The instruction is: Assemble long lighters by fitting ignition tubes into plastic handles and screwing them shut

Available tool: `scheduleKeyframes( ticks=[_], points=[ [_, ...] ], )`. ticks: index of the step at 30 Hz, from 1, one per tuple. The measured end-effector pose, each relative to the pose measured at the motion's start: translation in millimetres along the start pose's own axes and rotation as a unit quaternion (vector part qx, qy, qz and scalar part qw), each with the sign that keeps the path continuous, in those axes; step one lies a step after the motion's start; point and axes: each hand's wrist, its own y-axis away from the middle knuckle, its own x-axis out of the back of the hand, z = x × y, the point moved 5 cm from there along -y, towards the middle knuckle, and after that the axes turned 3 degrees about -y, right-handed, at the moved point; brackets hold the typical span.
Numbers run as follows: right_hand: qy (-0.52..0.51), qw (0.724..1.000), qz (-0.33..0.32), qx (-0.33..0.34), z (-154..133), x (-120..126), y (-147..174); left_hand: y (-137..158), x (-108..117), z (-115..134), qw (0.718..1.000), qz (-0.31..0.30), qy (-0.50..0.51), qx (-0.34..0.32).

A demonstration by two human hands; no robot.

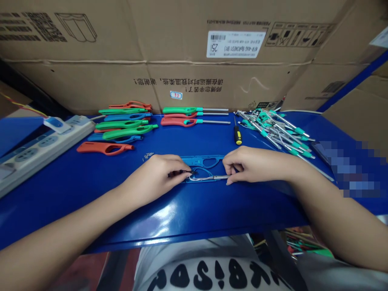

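Two blue lighter handle halves lie in front of me; the farther blue half (209,162) shows its inner side. On the nearer half rests a metal lighter tube (218,177) with white wire and dark inner parts. My left hand (165,173) is closed, thumb and fingers pinching a small dark piece at the handle's left end; its exact kind is hard to make out. My right hand (242,165) has thumb and fingers closed around the lighter tube at the right end. Several tiny screws (148,156) lie beyond my left hand.
Coloured lighter handles (130,132) lie at the back left, and assembled lighters (182,121) at the back middle. A screwdriver (238,135) lies beside a pile of lighter tubes (279,131). A power strip (45,145) runs along the left; a cardboard wall (115,85) stands behind.
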Motion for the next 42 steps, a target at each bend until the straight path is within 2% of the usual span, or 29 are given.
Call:
scheduleKeyframes(
  ticks=[6,10,16,20,26,28,31,33,38,42],
  points=[
    [0.001,1.000,0.023,-0.014,1,2,-1,0,1,3,1.000,0.006,-0.007,0.011],
    [-0.005,0.998,0.027,-0.051,6,1,-2,0,1,3,1.000,0.010,-0.002,0.023],
    [-0.031,0.998,0.054,-0.013,3,2,-8,0,1,1,1.000,0.008,0.001,0.025],
    [-0.051,0.995,0.084,-0.029,4,-1,-14,0,1,3,1.000,0.011,0.006,0.021],
    [-0.054,0.993,0.081,-0.060,3,-8,-17,1,-1,4,0.999,0.024,0.007,0.023],
    [-0.031,0.994,0.095,-0.036,-5,-7,-16,2,-1,4,0.999,0.027,0.008,0.024],
    [-0.013,0.994,0.100,0.046,-21,-10,-12,2,-1,3,0.999,0.025,0.006,0.028],
    [-0.017,0.993,0.093,0.075,-29,-14,-12,2,-2,3,0.999,0.022,0.008,0.032],
    [0.010,0.992,0.103,0.065,-33,-25,-17,3,-2,3,0.999,0.017,0.013,0.049],
    [-0.017,0.991,0.106,0.077,-31,-28,-18,5,-2,4,0.999,0.007,0.008,0.046]
  ],
)
